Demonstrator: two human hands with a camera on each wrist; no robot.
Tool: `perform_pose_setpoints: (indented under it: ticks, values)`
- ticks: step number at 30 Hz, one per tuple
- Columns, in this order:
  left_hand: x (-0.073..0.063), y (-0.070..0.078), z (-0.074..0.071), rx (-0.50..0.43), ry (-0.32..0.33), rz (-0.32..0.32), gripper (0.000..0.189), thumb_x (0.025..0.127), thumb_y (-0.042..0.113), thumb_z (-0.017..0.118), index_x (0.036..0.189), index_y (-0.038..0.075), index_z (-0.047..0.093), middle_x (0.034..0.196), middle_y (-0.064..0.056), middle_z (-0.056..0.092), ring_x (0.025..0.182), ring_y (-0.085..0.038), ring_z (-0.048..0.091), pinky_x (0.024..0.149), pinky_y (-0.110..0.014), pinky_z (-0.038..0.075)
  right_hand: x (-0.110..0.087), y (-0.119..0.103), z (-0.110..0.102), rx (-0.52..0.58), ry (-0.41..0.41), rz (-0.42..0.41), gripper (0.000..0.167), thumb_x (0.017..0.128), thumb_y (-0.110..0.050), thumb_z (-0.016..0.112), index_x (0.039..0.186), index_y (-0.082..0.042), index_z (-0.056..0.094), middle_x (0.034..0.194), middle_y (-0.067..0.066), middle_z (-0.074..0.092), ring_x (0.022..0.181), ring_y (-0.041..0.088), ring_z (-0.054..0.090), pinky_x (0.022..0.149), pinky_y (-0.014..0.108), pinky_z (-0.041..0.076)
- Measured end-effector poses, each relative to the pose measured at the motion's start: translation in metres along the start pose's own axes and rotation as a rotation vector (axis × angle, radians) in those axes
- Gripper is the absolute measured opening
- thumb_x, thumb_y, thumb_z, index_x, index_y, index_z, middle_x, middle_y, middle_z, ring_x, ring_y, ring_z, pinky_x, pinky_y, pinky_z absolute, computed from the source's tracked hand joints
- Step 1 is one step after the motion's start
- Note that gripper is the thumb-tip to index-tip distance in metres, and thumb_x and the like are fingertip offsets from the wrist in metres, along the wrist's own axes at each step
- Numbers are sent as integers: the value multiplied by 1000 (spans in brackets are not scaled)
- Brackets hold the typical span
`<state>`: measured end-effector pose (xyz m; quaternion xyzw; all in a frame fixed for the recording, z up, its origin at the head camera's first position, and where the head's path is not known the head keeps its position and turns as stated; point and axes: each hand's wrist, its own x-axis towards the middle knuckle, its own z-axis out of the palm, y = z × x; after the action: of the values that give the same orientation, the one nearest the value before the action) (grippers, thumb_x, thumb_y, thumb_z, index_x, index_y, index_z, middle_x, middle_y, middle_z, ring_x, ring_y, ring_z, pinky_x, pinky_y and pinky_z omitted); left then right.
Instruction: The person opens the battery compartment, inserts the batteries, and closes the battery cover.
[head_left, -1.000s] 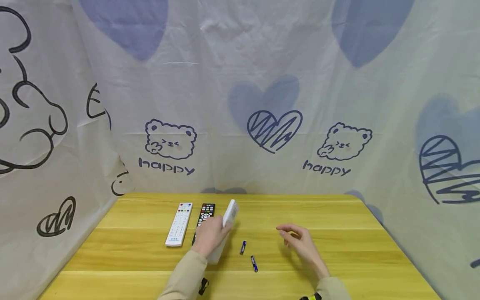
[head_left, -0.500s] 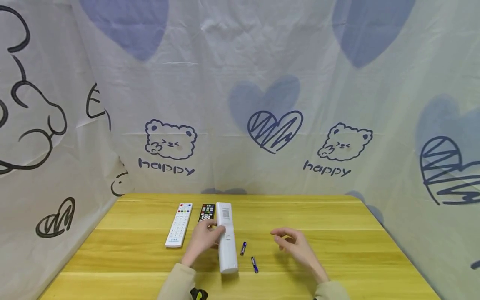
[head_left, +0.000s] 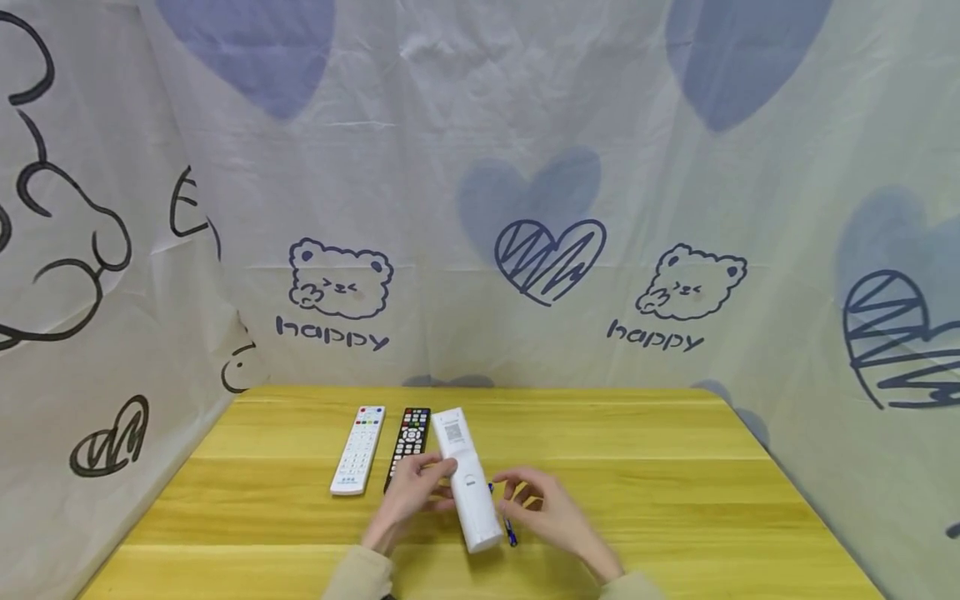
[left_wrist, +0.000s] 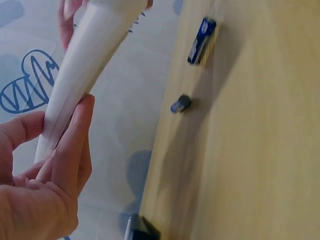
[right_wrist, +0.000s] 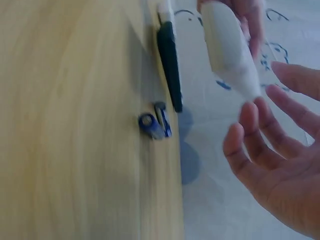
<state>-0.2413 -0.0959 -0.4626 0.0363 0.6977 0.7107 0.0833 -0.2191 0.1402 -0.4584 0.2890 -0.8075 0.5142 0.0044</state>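
A white remote control [head_left: 472, 500], its back with a printed label facing up, is held above the table in my left hand [head_left: 408, 496]. Thumb and fingers grip it by its long edges in the left wrist view [left_wrist: 75, 75]. My right hand [head_left: 551, 512] is beside the remote's right side, fingers loosely bent and holding nothing; the right wrist view shows its fingertips [right_wrist: 248, 111] close to the white casing. Two blue batteries lie on the table beneath, one battery [left_wrist: 202, 41] apart from the other battery [left_wrist: 181, 103]; in the head view the right hand and remote partly cover them.
Left of my left hand, another white remote [head_left: 357, 450] lies buttons up on the wooden table [head_left: 660, 442]. Next to it is a black remote [head_left: 411, 433], partly behind the left hand. A printed cloth [head_left: 465, 333] hangs behind the table.
The left hand has turned the white remote so its back faces up and tilted its near end rightward. My right hand has moved left, up to the remote.
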Motion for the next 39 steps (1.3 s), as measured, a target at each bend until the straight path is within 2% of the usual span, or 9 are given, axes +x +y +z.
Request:
perform_pose_setpoints:
  ticks: [5, 10, 13, 17, 21, 31, 39]
  values:
    - [0, -6, 5, -54, -81, 16, 46, 102, 17, 58, 134, -15, 51, 109, -20, 74, 81, -15, 72, 77, -31, 65, 5, -2, 13, -75, 30, -72, 30, 91, -16, 74, 116, 0, 67, 90, 17, 62, 74, -2, 53, 63, 17, 53]
    - [0, -9, 7, -79, -97, 37, 50, 102, 20, 58, 139, -13, 48, 116, -24, 72, 86, -16, 72, 79, -33, 65, 12, -2, 22, -165, 54, -64, 29, 85, -13, 79, 109, -3, 67, 85, 8, 59, 72, -1, 50, 60, 15, 50]
    - [0, -9, 6, -98, -80, 31, 52, 102, 20, 59, 141, -12, 46, 119, -25, 71, 86, -17, 72, 79, -34, 65, 16, -4, 24, -203, 70, -79, 30, 82, -11, 81, 107, -4, 67, 83, 6, 58, 72, 1, 50, 60, 16, 51]
    - [1, -9, 6, -132, -61, 19, 54, 101, 22, 60, 143, -10, 46, 116, -19, 74, 85, -14, 70, 79, -33, 65, 20, -7, 26, -229, 76, -89, 30, 82, -9, 81, 107, -4, 66, 84, 6, 58, 71, 2, 50, 59, 15, 49]
    - [3, -9, 7, -148, -54, 14, 54, 101, 22, 61, 143, -9, 46, 114, -15, 75, 84, -13, 69, 77, -31, 65, 21, -9, 26, -230, 77, -57, 28, 82, -7, 81, 105, -4, 65, 84, 7, 58, 70, 2, 49, 59, 14, 47]
    - [1, -10, 12, -130, 13, 7, 51, 101, 21, 61, 139, -10, 49, 111, -17, 75, 79, -14, 70, 70, -28, 64, 25, -14, 24, -241, 19, 42, 28, 82, -9, 81, 103, -5, 63, 81, 3, 54, 69, 4, 46, 60, 14, 44]
    - [0, -10, 13, -135, 43, 21, 49, 100, 20, 62, 136, -12, 51, 102, -11, 77, 76, -12, 67, 68, -27, 64, 29, -17, 24, -243, -2, 57, 26, 81, -5, 81, 99, -4, 62, 78, 0, 48, 68, 5, 44, 58, 15, 40]
